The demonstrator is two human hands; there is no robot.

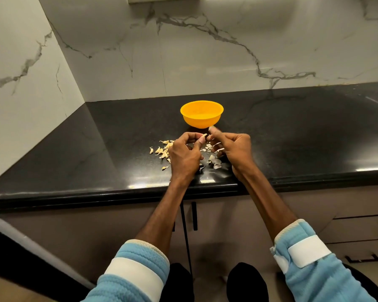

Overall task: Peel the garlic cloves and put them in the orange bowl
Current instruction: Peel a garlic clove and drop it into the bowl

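Head view: orange bowl (201,114) is sitting upright on the black countertop (96,149). Just in front of the bowl, L hand (184,154) is pinching a garlic clove (204,136) btwn curled thumb & fingers. R hand (235,147), also just in front of the bowl, is closing curled fingers on the same clove's end, w/ thumb tip poking up near the bowl's wall. Unpeeled cloves (162,150) are lying front-left of the bowl, beside L hand. Peel scraps (214,161) are lying in front of the bowl, btwn & under both hands. Bowl contents: can't tell.
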